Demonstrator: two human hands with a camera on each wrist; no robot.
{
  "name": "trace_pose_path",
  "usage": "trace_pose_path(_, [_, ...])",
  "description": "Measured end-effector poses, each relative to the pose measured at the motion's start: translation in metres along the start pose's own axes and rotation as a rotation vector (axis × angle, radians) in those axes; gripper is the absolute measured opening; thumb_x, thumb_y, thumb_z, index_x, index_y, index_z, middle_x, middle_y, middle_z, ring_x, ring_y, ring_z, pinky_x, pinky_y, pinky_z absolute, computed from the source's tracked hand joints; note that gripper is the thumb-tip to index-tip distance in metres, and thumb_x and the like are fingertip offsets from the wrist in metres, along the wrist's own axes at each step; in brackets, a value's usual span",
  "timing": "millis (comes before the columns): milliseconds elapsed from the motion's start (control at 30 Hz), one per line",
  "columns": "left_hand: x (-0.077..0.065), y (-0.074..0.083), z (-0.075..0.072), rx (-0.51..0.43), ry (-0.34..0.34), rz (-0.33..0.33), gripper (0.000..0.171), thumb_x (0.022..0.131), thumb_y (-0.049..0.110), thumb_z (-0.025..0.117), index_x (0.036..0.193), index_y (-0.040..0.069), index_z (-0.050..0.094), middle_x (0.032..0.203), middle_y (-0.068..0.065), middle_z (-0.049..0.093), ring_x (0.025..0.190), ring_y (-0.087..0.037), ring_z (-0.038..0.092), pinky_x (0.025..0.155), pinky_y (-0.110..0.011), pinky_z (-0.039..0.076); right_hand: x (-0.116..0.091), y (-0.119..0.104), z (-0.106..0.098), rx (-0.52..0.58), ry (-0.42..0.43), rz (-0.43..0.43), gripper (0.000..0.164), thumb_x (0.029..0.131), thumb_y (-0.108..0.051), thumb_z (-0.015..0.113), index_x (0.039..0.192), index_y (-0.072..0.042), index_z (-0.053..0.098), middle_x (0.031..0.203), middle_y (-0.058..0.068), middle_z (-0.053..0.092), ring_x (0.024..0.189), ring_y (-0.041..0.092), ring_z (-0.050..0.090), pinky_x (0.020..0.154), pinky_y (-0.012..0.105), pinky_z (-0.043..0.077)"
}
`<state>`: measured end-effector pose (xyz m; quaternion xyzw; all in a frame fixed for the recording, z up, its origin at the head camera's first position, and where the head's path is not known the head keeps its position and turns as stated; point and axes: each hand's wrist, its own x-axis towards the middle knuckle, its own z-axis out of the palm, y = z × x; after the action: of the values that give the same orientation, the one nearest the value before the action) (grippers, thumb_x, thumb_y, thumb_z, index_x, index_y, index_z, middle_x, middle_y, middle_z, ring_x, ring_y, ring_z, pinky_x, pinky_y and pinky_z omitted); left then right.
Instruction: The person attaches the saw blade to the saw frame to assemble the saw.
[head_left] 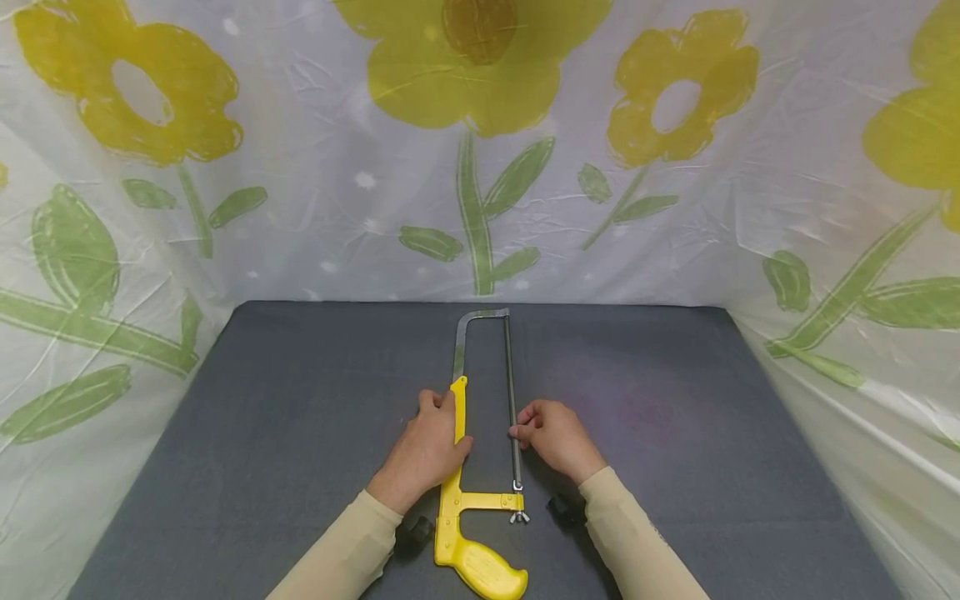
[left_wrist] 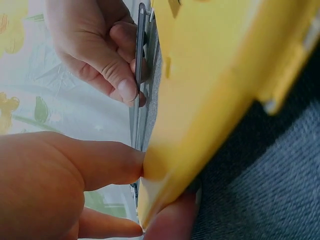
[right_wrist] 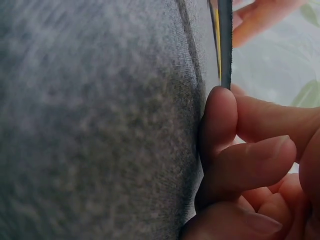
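Observation:
A hacksaw with a yellow frame (head_left: 461, 408) and yellow handle (head_left: 491, 570) lies on the dark cloth, its handle toward me. My left hand (head_left: 426, 446) grips the yellow part of the frame, thumb on one side and fingers on the other, as the left wrist view also shows. On the right, my right hand (head_left: 553, 435) pinches the thin dark blade (head_left: 512, 375) between thumb and forefinger. In the right wrist view the blade (right_wrist: 225, 45) runs up from the pinching fingertips (right_wrist: 221, 107). A wing nut (head_left: 519, 517) sits at the blade's near end.
A dark grey cloth (head_left: 300, 400) covers the table. Behind and beside it hangs a pale curtain (head_left: 315, 167) printed with yellow flowers. Black wrist-worn devices (head_left: 564, 508) sit under both forearms, close to the saw.

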<state>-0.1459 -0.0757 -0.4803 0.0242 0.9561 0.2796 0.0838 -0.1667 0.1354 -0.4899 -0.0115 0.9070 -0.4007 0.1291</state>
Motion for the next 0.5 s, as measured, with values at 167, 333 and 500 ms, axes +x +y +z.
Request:
trace_pose_path(167, [0.0006, -0.0001, 0.0008, 0.006, -0.001, -0.017, 0.079, 0.097, 0.022, 0.081, 0.161, -0.004, 0.044, 0.149, -0.023, 0.045, 0.071, -0.019, 0.062, 0.057, -0.029, 0.053, -0.0001, -0.0024, 0.0009, 0.017, -0.013, 0.006, 0.013, 0.097, -0.016, 0.080, 0.097, -0.008, 0.070, 0.071, 0.000, 0.069, 0.065, 0.015, 0.054, 0.061, 0.030, 0.039])
trace_pose_path(333, [0.0016, -0.0012, 0.0017, 0.014, 0.002, -0.008, 0.079, 0.097, 0.023, 0.080, 0.161, -0.006, 0.043, 0.149, -0.024, 0.044, 0.069, -0.020, 0.061, 0.058, -0.030, 0.053, 0.0010, -0.0023, 0.0012, 0.004, -0.004, 0.006, 0.013, 0.096, -0.015, 0.081, 0.095, -0.008, 0.069, 0.068, -0.001, 0.069, 0.063, 0.015, 0.053, 0.061, 0.029, 0.038])
trace_pose_path(500, [0.0015, -0.0021, 0.0015, 0.007, 0.003, -0.001, 0.079, 0.098, 0.022, 0.079, 0.161, -0.008, 0.042, 0.148, -0.025, 0.044, 0.069, -0.020, 0.061, 0.058, -0.031, 0.053, 0.0007, -0.0008, 0.0009, -0.006, 0.007, -0.013, 0.014, 0.095, -0.014, 0.081, 0.093, -0.008, 0.069, 0.066, -0.001, 0.068, 0.061, 0.014, 0.053, 0.061, 0.029, 0.038])
